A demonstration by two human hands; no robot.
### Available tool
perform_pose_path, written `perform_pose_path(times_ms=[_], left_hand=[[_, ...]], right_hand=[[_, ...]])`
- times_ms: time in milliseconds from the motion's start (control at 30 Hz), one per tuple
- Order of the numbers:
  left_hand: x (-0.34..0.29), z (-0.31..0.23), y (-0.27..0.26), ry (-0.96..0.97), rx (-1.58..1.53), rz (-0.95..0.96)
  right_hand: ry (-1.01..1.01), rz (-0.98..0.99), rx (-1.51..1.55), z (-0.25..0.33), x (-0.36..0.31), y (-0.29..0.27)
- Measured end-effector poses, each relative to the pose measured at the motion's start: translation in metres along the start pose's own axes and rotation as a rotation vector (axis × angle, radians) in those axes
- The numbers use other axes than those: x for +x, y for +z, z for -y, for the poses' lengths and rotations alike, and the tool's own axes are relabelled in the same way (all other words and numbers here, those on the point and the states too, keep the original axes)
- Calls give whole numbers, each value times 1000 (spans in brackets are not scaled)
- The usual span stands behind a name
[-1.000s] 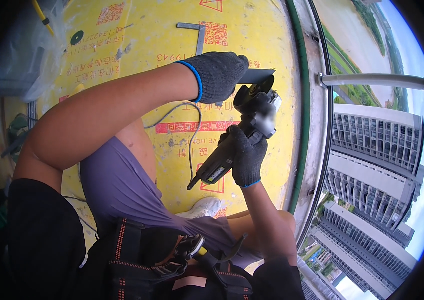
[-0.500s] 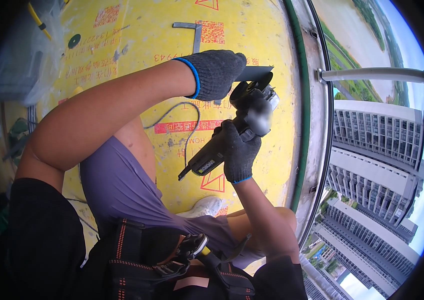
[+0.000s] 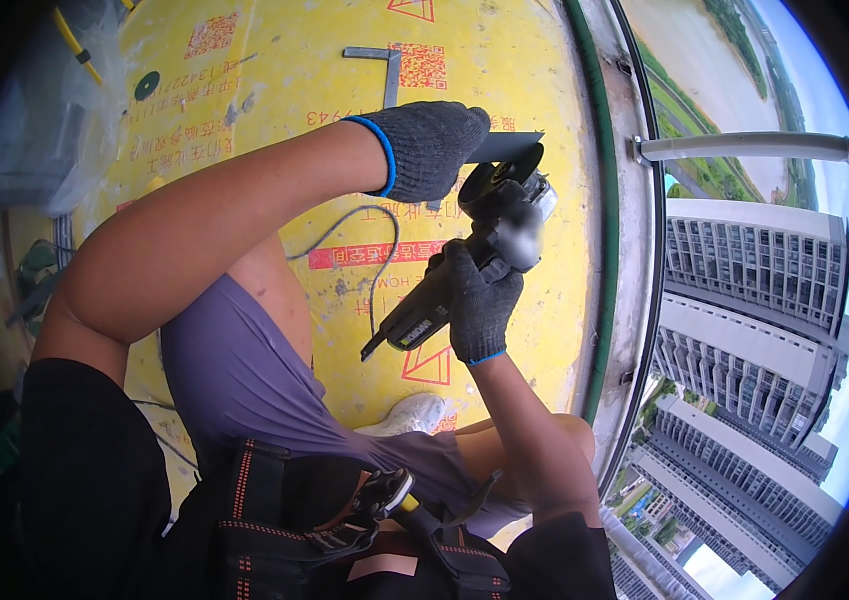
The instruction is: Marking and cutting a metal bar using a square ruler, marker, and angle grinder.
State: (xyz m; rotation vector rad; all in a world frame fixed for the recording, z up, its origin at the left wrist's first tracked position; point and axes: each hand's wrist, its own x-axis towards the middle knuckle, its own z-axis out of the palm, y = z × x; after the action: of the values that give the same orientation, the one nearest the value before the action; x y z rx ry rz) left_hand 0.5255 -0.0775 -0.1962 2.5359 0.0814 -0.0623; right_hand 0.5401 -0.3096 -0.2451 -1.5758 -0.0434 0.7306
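My right hand (image 3: 485, 300), in a dark knit glove with a blue cuff, is wrapped round the body of a black angle grinder (image 3: 423, 318). The grinder's head and disc (image 3: 522, 168) point away from me. My left hand (image 3: 428, 150), gloved the same way, grips a flat dark grey strip (image 3: 505, 147) that sticks out to the right from its fingers. The disc's edge is right by the strip; whether they touch I cannot tell. A grey cord (image 3: 397, 235) curls on the floor beside the grinder's tail end.
A grey L-shaped metal piece (image 3: 392, 75) and a dark round disc (image 3: 148, 85) lie on the yellow printed floor sheet (image 3: 275, 80). A green pipe (image 3: 607, 250) runs along the right edge, beside a window with a metal rail (image 3: 745, 148). Clear plastic sheeting (image 3: 65, 110) hangs at far left.
Almost nothing differs. The grinder's tail end has shifted very slightly, and the strip in my left hand has moved a touch to the left.
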Motion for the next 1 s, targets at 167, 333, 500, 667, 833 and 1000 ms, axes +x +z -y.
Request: perform_pose_path(times_ms=[167,333,500,667,833,1000], left_hand=[[-1,0,2,-4,-1,-15],[-1,0,1,-3,29,-7],[-2,1,-7,3,-83,14],[-2,-1,-12,-21,-107,11],[-2,-2,-14,-61,-128,1],[-1,-2,-19,-87,-231,70]], right_hand=[[-14,8,13,-4,2,-1],[-21,19,-17,-7,7,-3],[1,-18,-39,-10,10,-9],[-159,-128,-223,-5,26,-30],[-312,-119,-429,15,40,-64],[-477,-79,-575,22,50,-75]])
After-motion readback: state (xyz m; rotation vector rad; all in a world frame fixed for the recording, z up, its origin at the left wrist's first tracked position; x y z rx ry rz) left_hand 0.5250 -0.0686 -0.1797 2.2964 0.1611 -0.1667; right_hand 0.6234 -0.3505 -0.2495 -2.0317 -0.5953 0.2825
